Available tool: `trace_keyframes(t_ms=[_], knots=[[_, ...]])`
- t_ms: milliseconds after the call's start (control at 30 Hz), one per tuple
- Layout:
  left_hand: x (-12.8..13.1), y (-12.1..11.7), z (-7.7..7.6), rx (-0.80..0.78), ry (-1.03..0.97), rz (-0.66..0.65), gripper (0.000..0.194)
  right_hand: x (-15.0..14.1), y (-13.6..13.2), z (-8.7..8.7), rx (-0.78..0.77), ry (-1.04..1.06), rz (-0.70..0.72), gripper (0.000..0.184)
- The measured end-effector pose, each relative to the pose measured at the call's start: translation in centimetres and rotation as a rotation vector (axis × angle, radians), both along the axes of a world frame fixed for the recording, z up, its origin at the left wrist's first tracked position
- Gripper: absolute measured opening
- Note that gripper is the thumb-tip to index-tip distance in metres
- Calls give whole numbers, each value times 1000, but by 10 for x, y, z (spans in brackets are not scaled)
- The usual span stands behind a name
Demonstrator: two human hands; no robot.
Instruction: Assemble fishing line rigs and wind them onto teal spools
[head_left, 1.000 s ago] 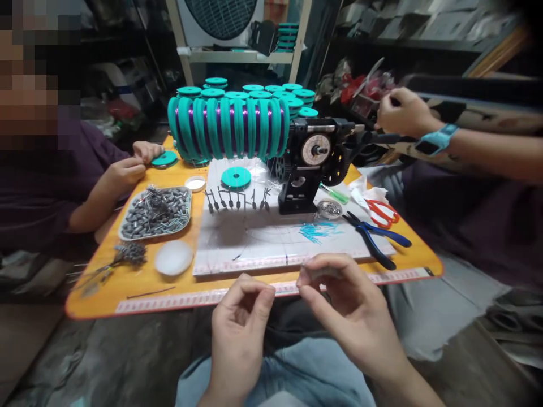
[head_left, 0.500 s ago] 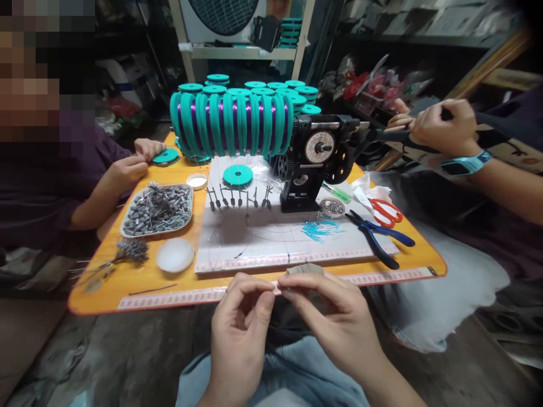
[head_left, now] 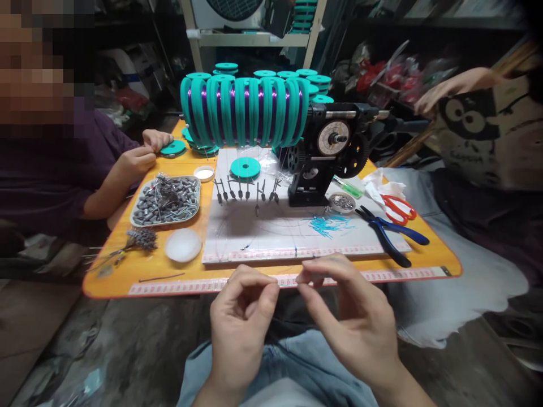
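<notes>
My left hand point(head_left: 244, 322) is closed in a pinch over the table's front edge, thumb and forefinger together. Just to its right, my right hand point(head_left: 356, 316) also has thumb and forefinger brought together, with a small gap between the two hands. Whatever lies in the fingertips is too thin or small to make out. A printed measuring tape point(head_left: 169, 286) runs along the edge behind them. Farther back, a row of teal spools wound with purple line point(head_left: 246, 110) sits on a black winding machine point(head_left: 311, 189). Small dark sinkers with swivels point(head_left: 248, 192) hang on lines below.
On the orange table point(head_left: 123, 277) stand a tray of grey sinkers point(head_left: 197, 212), a white lid point(head_left: 182, 246), pliers point(head_left: 388, 237), red-handled scissors point(head_left: 399, 209) and blue snippets point(head_left: 328, 226). At left a co-worker's hands point(head_left: 142, 155) hold a teal spool point(head_left: 173, 148); another person's arm point(head_left: 462, 87) is at right.
My hands have moved slightly apart, the right one shifting to the right. The person at right has taken their hand off the machine's handle. The view has shifted a little.
</notes>
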State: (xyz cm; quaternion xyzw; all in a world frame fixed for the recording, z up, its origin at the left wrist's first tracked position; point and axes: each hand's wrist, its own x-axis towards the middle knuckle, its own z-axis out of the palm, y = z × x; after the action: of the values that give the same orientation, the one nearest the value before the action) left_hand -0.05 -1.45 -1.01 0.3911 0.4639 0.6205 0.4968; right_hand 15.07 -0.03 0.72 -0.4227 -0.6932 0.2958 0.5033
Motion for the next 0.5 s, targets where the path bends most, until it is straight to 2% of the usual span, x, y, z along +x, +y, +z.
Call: trace_keyframes(t_ms=[133,233,300,400,500], knots=[[4,0,1,-136,-366,-80,14,-7,0,-8,-161,166,46,42],[7,0,2,-174,-435,-133,15,-13,3,-12,-180,275,105,31],[8,0,2,-158,-385,-165,13,-13,6,-11,-161,337,108,19],[6,2,0,-100,-178,-186,12,-7,9,-3,-187,364,128,16],[4,5,-1,-104,-47,-195,11,-2,11,11,-201,213,256,19]])
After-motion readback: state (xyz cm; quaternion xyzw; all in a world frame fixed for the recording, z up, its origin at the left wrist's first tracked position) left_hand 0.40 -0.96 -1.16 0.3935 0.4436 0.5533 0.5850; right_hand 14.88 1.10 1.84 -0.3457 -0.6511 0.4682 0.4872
